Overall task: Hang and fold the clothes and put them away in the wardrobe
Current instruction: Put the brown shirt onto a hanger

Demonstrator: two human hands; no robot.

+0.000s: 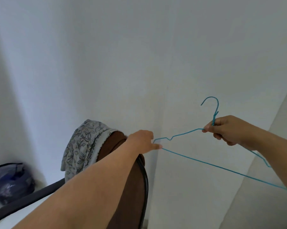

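Blue wire hanger (pixel 205 164) held in mid-air before a white wall (pixel 139 55), hook up, long bar slanting from upper left to lower right. Right hand (pixel 228 131) pinching the neck below the hook; left hand (pixel 142 142) pinching the left end. Behind, patterned garment (pixel 81 148) and brown garment (pixel 128 187) draped over a dark rail (pixel 24 200).

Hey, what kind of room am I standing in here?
Probably a bedroom or laundry corner at home. Patterned and brown clothes hang over a dark rail, a blue wire hanger is held in both hands, and a bag sits by plain white walls.
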